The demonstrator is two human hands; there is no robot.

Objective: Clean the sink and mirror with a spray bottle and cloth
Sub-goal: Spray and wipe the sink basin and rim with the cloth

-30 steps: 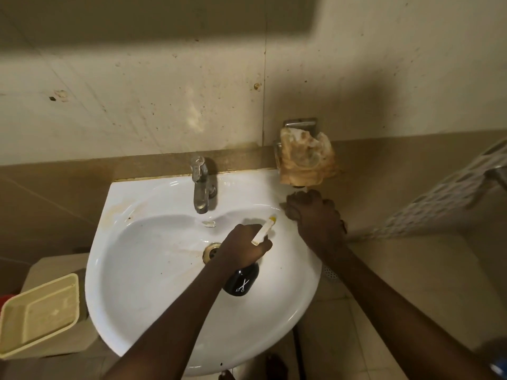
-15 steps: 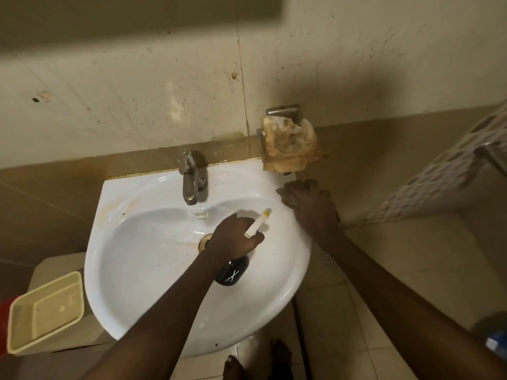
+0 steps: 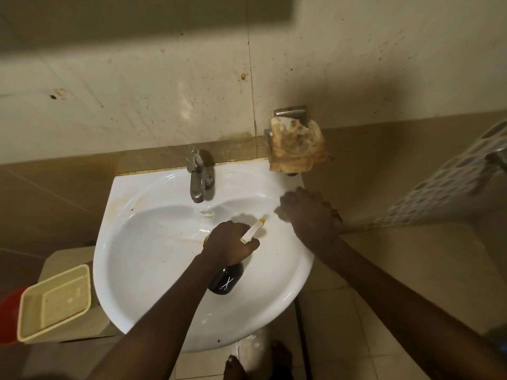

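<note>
A white sink (image 3: 274, 311) hangs on the tiled wall, with a chrome tap (image 3: 197, 176) at its back. Over the basin my left hand (image 3: 229, 242) grips a black spray bottle (image 3: 226, 281); its white nozzle with a yellow tip points toward the right rim. Pressed on that right rim is my right hand (image 3: 310, 215), fingers curled over a brown cloth (image 3: 337, 213). Only an edge of the cloth shows beside the hand. Brown streaks mark the basin near the drain, which my left hand mostly hides. I cannot make out a mirror.
A stained, crumpled brown rag (image 3: 296, 149) sits on a metal wall holder above the sink's right corner. At lower left are a beige tray (image 3: 55, 300) on a box and something red (image 3: 8, 314). A white lattice basket (image 3: 444, 187) stands right. My bare feet (image 3: 233, 368) are below.
The view has shifted a little. My right hand has moved slightly on the sink's right rim. My left hand still holds the bottle over the basin.
</note>
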